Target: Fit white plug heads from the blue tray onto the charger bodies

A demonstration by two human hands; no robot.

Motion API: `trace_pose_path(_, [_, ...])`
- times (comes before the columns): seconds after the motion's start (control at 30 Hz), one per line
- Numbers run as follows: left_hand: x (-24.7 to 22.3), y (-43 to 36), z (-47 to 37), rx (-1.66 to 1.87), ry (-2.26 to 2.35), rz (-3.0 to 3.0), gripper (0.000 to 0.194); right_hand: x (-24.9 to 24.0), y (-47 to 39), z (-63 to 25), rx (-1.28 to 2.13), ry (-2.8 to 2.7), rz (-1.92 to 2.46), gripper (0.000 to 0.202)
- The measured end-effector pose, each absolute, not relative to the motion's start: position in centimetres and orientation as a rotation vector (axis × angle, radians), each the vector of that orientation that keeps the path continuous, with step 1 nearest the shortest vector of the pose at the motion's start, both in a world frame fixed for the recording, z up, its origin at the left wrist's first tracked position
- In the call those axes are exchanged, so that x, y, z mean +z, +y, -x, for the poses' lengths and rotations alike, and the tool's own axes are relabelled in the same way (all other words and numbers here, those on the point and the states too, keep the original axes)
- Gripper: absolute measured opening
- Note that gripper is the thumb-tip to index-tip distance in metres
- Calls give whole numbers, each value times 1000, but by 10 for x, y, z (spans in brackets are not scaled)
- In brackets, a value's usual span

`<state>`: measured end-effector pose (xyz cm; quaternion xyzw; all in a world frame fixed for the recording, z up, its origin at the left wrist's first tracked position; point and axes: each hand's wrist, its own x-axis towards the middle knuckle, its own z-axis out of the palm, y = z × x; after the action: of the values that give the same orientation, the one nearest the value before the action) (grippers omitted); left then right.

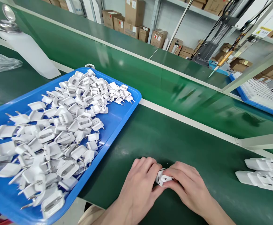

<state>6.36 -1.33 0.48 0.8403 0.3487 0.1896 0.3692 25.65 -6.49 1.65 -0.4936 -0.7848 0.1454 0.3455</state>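
1. On the green counter [178, 140], close to its near edge, both hands meet around one small white plug piece [162, 179].
2. The left hand [138, 184] lies palm down, its fingers curled over the left end of the plug piece, so it grips it from that side.
3. The right hand [188, 186] closes on the other end, its fingertips pinching the piece from above and from the right; the two hands touch or nearly touch over it.
4. The plug piece is glossy white plastic with a rounded body. A dark curved line or slot shows on the face between the fingers. Most of it is hidden under the fingers, so I cannot tell how its pins stand.
5. To the left of the left hand, near it, lies a blue tray [117, 125] heaped with many loose white plug parts [57, 131], each a rounded shell with two thin metal pins, lying at all angles.
6. Well to the right of the right hand, two rows of white pieces [263, 173] lie side by side on the counter.
7. Beyond the hands a white strip [185, 120] runs across the counter, and past it a green belt [150, 78].
8. Far to the left beyond the tray stands a white bottle [28, 53] with an open silvery cap.
9. Far right beyond the belt sits another blue tray [255, 101] holding white parts in tidy rows.
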Motion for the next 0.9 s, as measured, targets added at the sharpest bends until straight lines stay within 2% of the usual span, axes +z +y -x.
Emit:
trace_pose_path(0.4, [2, -13, -64, 509, 891, -2175, 8, 22, -66, -254, 400, -2131, 1329, 8])
trace_pose_path(0.73, [7, -10, -64, 424, 911, -2243, 5, 21, -60, -250, 291, -2192, 1311, 7])
trace_pose_path(0.8, [4, -10, -64, 448, 912, -2284, 17, 21, -59, -250, 246, -2200, 1315, 11])
trace_pose_path(0.9, [-6, -10, -62, 565, 945, -2381, 52, 20, -65, -265, 119, -2215, 1442, 21])
